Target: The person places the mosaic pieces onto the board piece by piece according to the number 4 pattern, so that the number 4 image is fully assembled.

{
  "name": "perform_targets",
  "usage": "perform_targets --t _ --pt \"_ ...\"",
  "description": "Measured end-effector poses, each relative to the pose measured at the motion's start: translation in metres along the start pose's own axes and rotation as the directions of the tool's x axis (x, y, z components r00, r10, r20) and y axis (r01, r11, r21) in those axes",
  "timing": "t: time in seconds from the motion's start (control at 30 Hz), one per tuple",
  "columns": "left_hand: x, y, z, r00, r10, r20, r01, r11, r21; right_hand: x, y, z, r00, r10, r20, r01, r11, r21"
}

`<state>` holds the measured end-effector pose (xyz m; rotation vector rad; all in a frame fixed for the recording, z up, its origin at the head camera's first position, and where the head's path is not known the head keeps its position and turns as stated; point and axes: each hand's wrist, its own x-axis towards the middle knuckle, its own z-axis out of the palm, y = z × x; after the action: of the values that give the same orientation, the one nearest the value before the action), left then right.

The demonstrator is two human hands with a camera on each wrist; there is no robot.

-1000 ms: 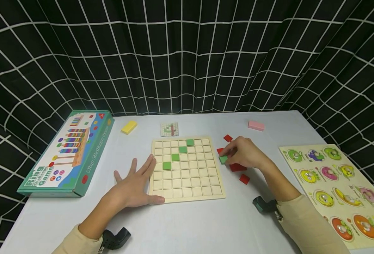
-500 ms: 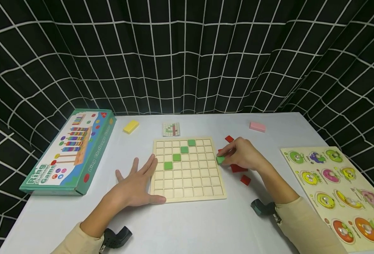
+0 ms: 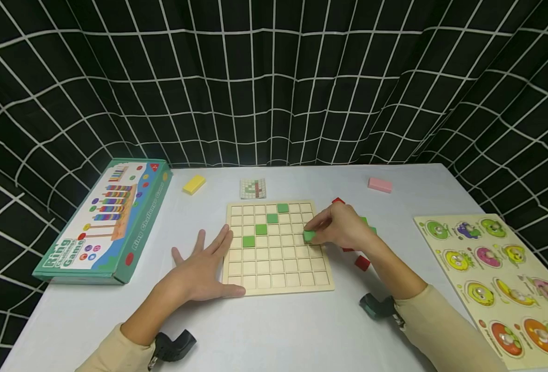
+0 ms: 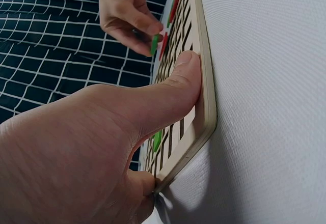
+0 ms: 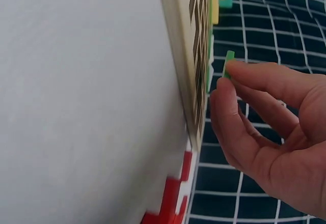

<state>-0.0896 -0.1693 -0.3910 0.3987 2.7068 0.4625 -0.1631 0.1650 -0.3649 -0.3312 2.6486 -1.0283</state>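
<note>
A pale wooden grid board (image 3: 278, 266) lies flat on the white table. Four-sided green tiles sit in several of its cells along a diagonal, one of them a green tile (image 3: 248, 241) near the left side. My left hand (image 3: 199, 274) rests spread at the board's left edge, its thumb (image 4: 178, 84) lying on the front rim. Between thumb and fingertips my right hand (image 3: 341, 227) pinches another green tile (image 5: 228, 63), held over the board's right-hand columns. Red tiles (image 3: 362, 263) and a few green ones lie right of the board, partly hidden by that hand.
Behind the board lies a small pattern card (image 3: 252, 188). A yellow block (image 3: 193, 184) and a pink block (image 3: 379, 185) lie farther back. A ring game box (image 3: 102, 222) is on the left, a fruit puzzle board (image 3: 497, 279) on the right.
My right hand has moved left with the green tile, from beside the loose tiles to over the board. Green tiles behind it now show. The left hand has stayed at the board's edge.
</note>
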Motion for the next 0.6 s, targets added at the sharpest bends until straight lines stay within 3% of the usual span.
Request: perform_targets --t 0.6 --pt "0.000 0.001 -0.001 1.000 -0.004 0.006 0.004 1.000 0.008 0.009 -0.032 0.029 0.998 -0.024 0.060 0.021 0.999 0.050"
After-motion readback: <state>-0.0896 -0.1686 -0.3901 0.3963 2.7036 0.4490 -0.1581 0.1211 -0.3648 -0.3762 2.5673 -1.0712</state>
